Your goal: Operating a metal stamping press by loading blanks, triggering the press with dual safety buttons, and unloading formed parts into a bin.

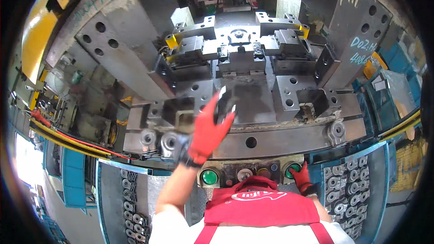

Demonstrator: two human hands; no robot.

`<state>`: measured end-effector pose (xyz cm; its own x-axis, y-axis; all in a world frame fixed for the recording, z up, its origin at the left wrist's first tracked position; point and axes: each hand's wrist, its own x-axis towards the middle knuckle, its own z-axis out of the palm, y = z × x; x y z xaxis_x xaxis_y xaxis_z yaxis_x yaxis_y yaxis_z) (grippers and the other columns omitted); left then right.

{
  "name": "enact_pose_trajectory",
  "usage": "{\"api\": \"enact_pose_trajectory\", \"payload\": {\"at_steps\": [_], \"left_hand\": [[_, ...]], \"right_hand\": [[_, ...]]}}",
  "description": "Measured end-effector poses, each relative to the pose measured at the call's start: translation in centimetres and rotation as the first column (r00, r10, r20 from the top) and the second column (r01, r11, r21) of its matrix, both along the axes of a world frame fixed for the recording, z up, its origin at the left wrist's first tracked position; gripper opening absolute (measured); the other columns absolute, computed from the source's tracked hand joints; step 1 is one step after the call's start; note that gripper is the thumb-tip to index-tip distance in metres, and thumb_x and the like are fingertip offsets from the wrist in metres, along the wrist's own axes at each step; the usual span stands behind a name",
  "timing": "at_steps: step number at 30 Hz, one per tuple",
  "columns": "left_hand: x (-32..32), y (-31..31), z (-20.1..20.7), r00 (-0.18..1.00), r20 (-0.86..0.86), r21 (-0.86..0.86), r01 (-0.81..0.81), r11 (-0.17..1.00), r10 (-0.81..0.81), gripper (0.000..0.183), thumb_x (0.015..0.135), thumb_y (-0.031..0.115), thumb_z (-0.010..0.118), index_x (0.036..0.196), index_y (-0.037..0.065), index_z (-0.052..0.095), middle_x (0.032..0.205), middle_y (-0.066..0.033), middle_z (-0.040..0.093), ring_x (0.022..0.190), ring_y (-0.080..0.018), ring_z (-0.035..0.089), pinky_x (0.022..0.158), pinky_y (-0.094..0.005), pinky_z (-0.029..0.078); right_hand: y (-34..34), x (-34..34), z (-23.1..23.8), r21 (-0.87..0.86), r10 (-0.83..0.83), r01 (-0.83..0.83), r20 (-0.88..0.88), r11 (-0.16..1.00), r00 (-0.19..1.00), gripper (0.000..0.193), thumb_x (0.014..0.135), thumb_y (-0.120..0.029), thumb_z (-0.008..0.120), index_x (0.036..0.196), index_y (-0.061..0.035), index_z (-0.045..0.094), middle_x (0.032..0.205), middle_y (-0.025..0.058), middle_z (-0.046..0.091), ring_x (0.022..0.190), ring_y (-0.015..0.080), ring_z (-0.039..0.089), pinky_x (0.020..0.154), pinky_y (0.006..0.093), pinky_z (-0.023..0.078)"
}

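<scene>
Red-gloved right hand (302,177) touches round green button (296,167).

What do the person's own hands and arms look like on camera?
Both the left hand and right hand wear red gloves, with a dark band at each wrist. The forearms are bare below white sleeves.

Right hand (303,179) at green button (291,171)

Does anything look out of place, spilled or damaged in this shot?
Nothing plainly looks spilled or damaged. One thing perhaps worth a look: the open left hand is stretched out at the press bed while the right hand is at a green button. Whether that button is pressed, I cannot tell.
</scene>
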<state>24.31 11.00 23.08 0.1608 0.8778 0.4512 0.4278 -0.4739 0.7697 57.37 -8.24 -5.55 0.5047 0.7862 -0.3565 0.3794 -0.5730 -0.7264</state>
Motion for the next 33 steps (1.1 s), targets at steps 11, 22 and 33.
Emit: {"api": "enact_pose_trajectory", "payload": {"at_steps": [11, 22, 33], "left_hand": [[12.2, 25.3, 1.0, 0.684, -0.678, -0.056, -0.412, 0.909, 0.268, 0.09, 0.069, 0.058, 0.054, 0.133, -0.001, 0.028, 0.127, -0.0234, 0.042, 0.115, -0.037, 0.044, 0.093, -0.0408, 0.038], [10.1, 30.9, 0.8, 0.841, -0.465, -0.243, -0.422, 0.873, 0.277, 0.107, 0.055, 0.049, 0.069, 0.134, -0.002, 0.019, 0.116, -0.0234, 0.052, 0.104, -0.0334, 0.054, 0.086, -0.0361, 0.043], [1.7, 7.6, 2.0, 0.974, -0.117, 0.018, -0.194, 0.981, 0.195, 0.103, 0.056, 0.05, 0.076, 0.134, 0.005, 0.026, 0.097, -0.0227, 0.06, 0.092, -0.0346, 0.059, 0.078, -0.0369, 0.046]], "right_hand": [[-0.9, -2.2, 2.3, -0.033, -0.057, 0.06, 0.092, 0.998, 0.994, 0.099, 0.061, -0.042, 0.073, 0.133, 0.0032, 0.021, 0.124, 0.0249, 0.04, 0.115, 0.0376, 0.04, 0.094, 0.041, 0.035], [2.3, 3.7, 9.3, 0.406, -0.303, 0.282, -0.011, 0.869, 0.953, 0.053, 0.075, -0.031, 0.064, 0.113, 0.0018, 0.051, 0.095, 0.0234, 0.059, 0.089, 0.0345, 0.057, 0.079, 0.0383, 0.045], [8.5, 19.3, 10.2, -0.2, 0.191, -0.072, 0.677, 0.977, 0.711, 0.103, 0.054, -0.049, 0.073, 0.133, -0.002, 0.025, 0.111, 0.0224, 0.055, 0.1, 0.0363, 0.054, 0.083, 0.0443, 0.043]]}}
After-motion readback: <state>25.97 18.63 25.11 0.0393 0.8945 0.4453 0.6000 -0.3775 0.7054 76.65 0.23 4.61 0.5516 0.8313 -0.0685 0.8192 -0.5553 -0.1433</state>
